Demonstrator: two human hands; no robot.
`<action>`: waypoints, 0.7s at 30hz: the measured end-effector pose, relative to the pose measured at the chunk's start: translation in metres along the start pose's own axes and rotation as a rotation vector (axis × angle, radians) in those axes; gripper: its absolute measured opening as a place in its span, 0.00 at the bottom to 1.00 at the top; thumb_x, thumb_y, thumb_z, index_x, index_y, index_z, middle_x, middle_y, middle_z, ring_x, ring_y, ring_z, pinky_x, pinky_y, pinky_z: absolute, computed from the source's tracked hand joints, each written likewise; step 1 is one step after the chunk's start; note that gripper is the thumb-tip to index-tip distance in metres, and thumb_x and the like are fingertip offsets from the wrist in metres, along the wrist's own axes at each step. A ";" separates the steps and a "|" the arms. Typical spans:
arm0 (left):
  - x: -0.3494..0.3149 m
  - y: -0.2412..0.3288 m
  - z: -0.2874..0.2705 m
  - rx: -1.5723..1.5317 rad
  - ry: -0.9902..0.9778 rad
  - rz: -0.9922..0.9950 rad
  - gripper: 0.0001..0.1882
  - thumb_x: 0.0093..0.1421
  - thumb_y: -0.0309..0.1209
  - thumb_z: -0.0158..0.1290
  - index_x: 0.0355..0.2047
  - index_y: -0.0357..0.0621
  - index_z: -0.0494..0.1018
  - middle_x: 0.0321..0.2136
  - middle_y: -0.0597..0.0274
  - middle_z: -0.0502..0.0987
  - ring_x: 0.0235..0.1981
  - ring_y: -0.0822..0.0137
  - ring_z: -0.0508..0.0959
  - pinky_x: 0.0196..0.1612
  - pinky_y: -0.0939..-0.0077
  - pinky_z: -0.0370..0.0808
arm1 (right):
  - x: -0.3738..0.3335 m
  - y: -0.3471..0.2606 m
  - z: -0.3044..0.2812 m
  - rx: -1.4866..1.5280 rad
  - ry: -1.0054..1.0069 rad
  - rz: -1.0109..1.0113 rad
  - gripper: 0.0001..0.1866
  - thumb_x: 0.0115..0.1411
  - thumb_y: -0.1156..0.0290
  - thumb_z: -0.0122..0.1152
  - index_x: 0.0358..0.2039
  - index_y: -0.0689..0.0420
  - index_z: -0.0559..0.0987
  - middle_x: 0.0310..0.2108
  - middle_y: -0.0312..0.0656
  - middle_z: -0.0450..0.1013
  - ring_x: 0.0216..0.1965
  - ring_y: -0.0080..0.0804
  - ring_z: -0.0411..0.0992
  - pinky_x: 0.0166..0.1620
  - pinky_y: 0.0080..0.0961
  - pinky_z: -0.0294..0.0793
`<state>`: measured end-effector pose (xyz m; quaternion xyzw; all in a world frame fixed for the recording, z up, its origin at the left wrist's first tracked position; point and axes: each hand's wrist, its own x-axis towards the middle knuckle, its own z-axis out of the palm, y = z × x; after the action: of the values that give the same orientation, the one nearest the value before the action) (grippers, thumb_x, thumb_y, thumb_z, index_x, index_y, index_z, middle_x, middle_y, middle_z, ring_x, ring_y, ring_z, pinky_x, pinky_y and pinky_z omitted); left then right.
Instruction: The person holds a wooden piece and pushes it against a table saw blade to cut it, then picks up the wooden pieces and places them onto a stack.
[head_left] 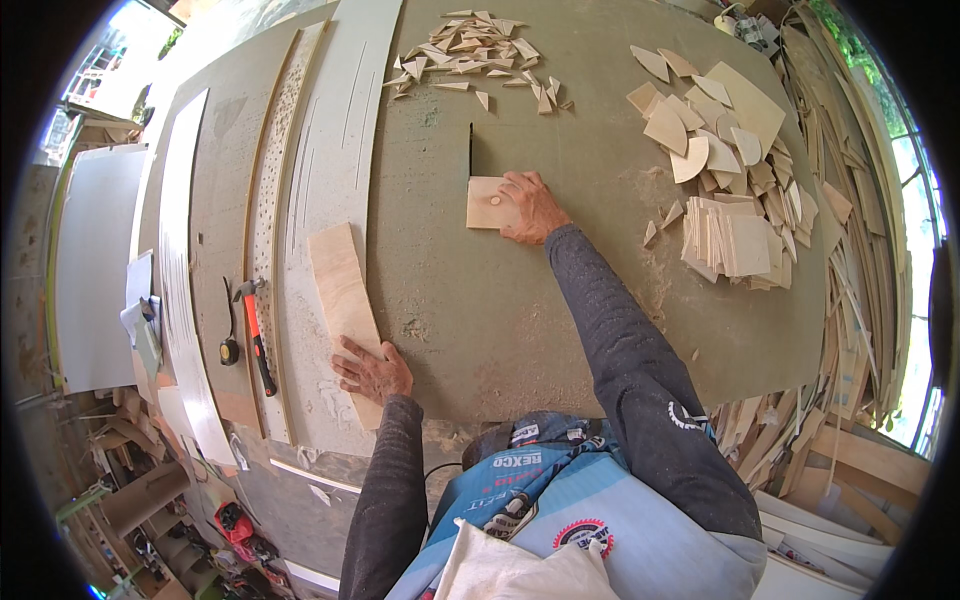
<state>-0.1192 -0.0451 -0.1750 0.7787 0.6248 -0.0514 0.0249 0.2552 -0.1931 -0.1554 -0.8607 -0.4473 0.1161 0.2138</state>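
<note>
My right hand (535, 207) grips the right side of a small squarish plywood piece (485, 203) that lies on the table. Its top left corner sits at the lower end of a narrow dark slot (471, 150); whether a blade stands in it I cannot tell. A small pale round mark shows on the wood beside my fingertips. Lower left, my left hand (376, 372) lies with fingers spread on a long plywood strip (340, 270), which rests tilted across the edge of a white board (335, 130).
Thin wood slivers (470, 45) are heaped at the far side. Cut plywood pieces (735, 235), some rounded, pile up on the right. A hammer (256, 335) and a tape measure (229, 350) lie on the left. Stacked boards (850, 180) stand beyond the table's right edge.
</note>
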 end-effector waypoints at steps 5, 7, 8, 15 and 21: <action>0.000 0.001 0.001 0.005 0.009 0.005 0.50 0.65 0.51 0.53 0.77 0.51 0.39 0.73 0.32 0.43 0.76 0.41 0.43 0.73 0.37 0.43 | 0.001 0.003 0.001 0.003 0.003 0.000 0.42 0.39 0.60 0.79 0.56 0.61 0.77 0.64 0.51 0.66 0.65 0.51 0.61 0.70 0.43 0.65; -0.001 0.000 0.001 0.008 0.007 0.005 0.50 0.65 0.51 0.53 0.77 0.51 0.38 0.73 0.32 0.43 0.76 0.41 0.43 0.73 0.37 0.43 | 0.001 0.002 0.001 0.004 0.010 -0.004 0.42 0.39 0.60 0.79 0.56 0.61 0.77 0.64 0.51 0.66 0.65 0.51 0.61 0.70 0.43 0.65; -0.001 0.000 0.000 0.008 0.004 0.005 0.50 0.65 0.51 0.53 0.77 0.51 0.38 0.73 0.32 0.43 0.76 0.41 0.43 0.73 0.37 0.43 | 0.002 0.002 0.001 0.004 0.014 -0.006 0.42 0.39 0.60 0.79 0.56 0.61 0.77 0.64 0.51 0.66 0.65 0.51 0.61 0.70 0.43 0.65; -0.001 0.001 -0.005 0.013 -0.027 -0.003 0.50 0.66 0.51 0.52 0.77 0.51 0.37 0.73 0.32 0.43 0.76 0.41 0.42 0.73 0.37 0.42 | 0.004 0.003 0.000 -0.010 0.009 -0.014 0.41 0.39 0.59 0.79 0.56 0.60 0.77 0.64 0.50 0.66 0.65 0.52 0.61 0.69 0.43 0.65; -0.001 0.002 -0.004 0.014 -0.023 -0.002 0.49 0.66 0.51 0.51 0.77 0.50 0.38 0.73 0.32 0.42 0.76 0.42 0.42 0.73 0.37 0.42 | 0.005 0.003 -0.002 -0.009 -0.004 0.002 0.40 0.41 0.59 0.78 0.56 0.60 0.78 0.65 0.50 0.65 0.65 0.52 0.61 0.69 0.44 0.65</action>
<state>-0.1174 -0.0461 -0.1707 0.7777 0.6248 -0.0648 0.0264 0.2609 -0.1912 -0.1547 -0.8619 -0.4472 0.1159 0.2090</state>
